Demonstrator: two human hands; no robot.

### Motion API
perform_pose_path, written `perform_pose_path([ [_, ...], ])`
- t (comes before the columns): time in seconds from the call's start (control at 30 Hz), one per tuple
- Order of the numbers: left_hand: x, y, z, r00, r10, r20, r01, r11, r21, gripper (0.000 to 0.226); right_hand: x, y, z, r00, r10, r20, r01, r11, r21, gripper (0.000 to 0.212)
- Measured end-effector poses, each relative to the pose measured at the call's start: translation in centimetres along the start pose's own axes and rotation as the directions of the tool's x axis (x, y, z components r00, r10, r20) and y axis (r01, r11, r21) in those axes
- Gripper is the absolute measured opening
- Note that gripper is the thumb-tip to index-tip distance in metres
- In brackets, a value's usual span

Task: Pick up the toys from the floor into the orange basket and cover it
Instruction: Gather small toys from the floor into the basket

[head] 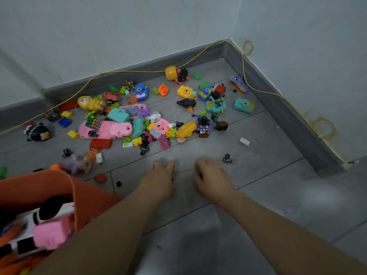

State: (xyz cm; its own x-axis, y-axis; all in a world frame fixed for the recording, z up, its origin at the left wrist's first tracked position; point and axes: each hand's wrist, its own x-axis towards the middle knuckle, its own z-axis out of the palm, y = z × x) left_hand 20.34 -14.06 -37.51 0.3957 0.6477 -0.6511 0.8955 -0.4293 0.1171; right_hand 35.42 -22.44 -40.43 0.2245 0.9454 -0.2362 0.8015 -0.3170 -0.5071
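Many small toys lie scattered on the grey floor toward the room corner: a big pink toy (105, 130), toy cameras such as a teal one (243, 105) and a yellow one (185, 91), puzzle cubes (130, 85), bricks and a yellow doll (88, 103). The orange basket (45, 187) stands at the lower left with a pink toy (51, 234) and others inside. My left hand (160, 178), wearing a ring, and my right hand (210, 175) hover side by side over bare floor just short of the pile, fingers curled down. Neither visibly holds anything.
A yellow cable (127, 72) runs along the grey skirting board and around the corner. A tiny black wheeled toy (227, 158) and a white brick (244, 141) lie apart on the right. A red disc (100, 178) lies beside the basket.
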Motion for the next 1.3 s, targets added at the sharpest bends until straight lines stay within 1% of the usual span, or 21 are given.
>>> perform_pose_path([
  [0.1,0.8,0.2,0.3,0.999,0.034,-0.033,-0.035,0.999,-0.011,0.060,1.2,3.0,-2.4,0.966,0.134,-0.222,-0.147,0.988,-0.043,0.008],
  [0.17,1.4,0.6,0.3,0.996,0.046,-0.071,-0.051,0.997,-0.063,0.058,1.7,4.9,-3.5,0.936,0.191,-0.297,-0.237,0.963,-0.129,0.013],
  [0.23,1.9,1.1,0.0,0.992,0.044,-0.117,-0.060,0.988,-0.141,0.051,1.8,6.4,-3.8,0.936,0.201,-0.289,-0.270,0.937,-0.223,0.016],
  [0.27,2.0,1.3,-0.1,0.991,0.032,-0.132,-0.055,0.983,-0.173,0.048,1.7,6.9,-3.6,0.945,0.192,-0.263,-0.259,0.933,-0.250,0.019],
  [0.33,2.6,1.7,-0.5,0.989,-0.003,-0.148,-0.031,0.975,-0.221,0.047,1.4,7.2,-2.8,0.964,0.150,-0.222,-0.206,0.944,-0.257,0.023],
  [0.4,3.3,2.0,-0.8,0.985,-0.043,-0.168,-0.003,0.965,-0.263,0.045,1.2,7.0,-2.0,0.971,0.092,-0.220,-0.148,0.956,-0.252,0.026],
  [0.47,3.8,2.3,-1.3,0.975,-0.073,-0.210,0.007,0.953,-0.302,0.041,1.3,6.9,-1.7,0.976,0.068,-0.205,-0.124,0.954,-0.274,0.027],
  [0.57,4.3,2.9,-2.3,0.943,-0.094,-0.319,-0.015,0.946,-0.324,0.031,1.5,7.0,-1.7,0.987,0.056,-0.152,-0.101,0.946,-0.309,0.022],
  [0.63,4.8,3.3,-3.0,0.921,-0.102,-0.375,-0.033,0.941,-0.337,0.031,1.8,7.1,-1.8,0.991,0.056,-0.123,-0.093,0.944,-0.317,0.013],
  [0.7,5.3,3.8,-3.6,0.904,-0.092,-0.416,-0.064,0.936,-0.346,0.034,2.0,7.1,-2.1,0.988,0.080,-0.130,-0.113,0.956,-0.270,0.010],
  [0.73,5.7,4.0,-3.8,0.898,-0.073,-0.434,-0.087,0.938,-0.337,0.034,2.0,7.2,-2.3,0.981,0.111,-0.161,-0.142,0.970,-0.198,0.008],
  [0.77,6.2,4.3,-4.0,0.892,-0.047,-0.449,-0.109,0.942,-0.317,0.035,2.2,7.4,-2.7,0.962,0.153,-0.226,-0.177,0.980,-0.090,0.006],
  [0.83,6.7,4.6,-4.5,0.886,-0.013,-0.463,-0.125,0.956,-0.267,0.036,2.4,7.5,-3.7,0.881,0.260,-0.395,-0.217,0.964,0.152,0.006],
  [0.87,7.2,4.8,-4.9,0.883,-0.004,-0.469,-0.126,0.962,-0.244,0.036,2.7,7.7,-4.4,0.835,0.300,-0.462,-0.221,0.951,0.218,0.008],
  [0.9,7.5,4.9,-5.2,0.883,0.006,-0.470,-0.122,0.968,-0.218,0.037,3.1,8.1,-5.1,0.803,0.314,-0.506,-0.223,0.946,0.234,0.009],
  [0.97,8.1,5.3,-5.8,0.890,0.044,-0.453,-0.121,0.982,-0.144,0.040,3.9,9.2,-6.3,0.785,0.305,-0.539,-0.254,0.952,0.170,0.011],
  [1.07,8.9,5.4,-6.0,0.913,0.061,-0.404,-0.091,0.994,-0.055,0.045,5.1,11.1,-6.4,0.812,0.294,-0.504,-0.309,0.949,0.058,0.016],
  [1.17,9.6,5.3,-5.8,0.921,0.065,-0.383,-0.062,0.998,0.022,0.051,5.4,11.9,-5.2,0.845,0.230,-0.483,-0.277,0.961,-0.026,0.020],
  [1.3,10.4,5.8,-5.7,0.930,0.066,-0.361,-0.016,0.990,0.140,0.065,5.7,12.4,-4.2,0.891,0.114,-0.440,-0.229,0.949,-0.217,0.020],
])
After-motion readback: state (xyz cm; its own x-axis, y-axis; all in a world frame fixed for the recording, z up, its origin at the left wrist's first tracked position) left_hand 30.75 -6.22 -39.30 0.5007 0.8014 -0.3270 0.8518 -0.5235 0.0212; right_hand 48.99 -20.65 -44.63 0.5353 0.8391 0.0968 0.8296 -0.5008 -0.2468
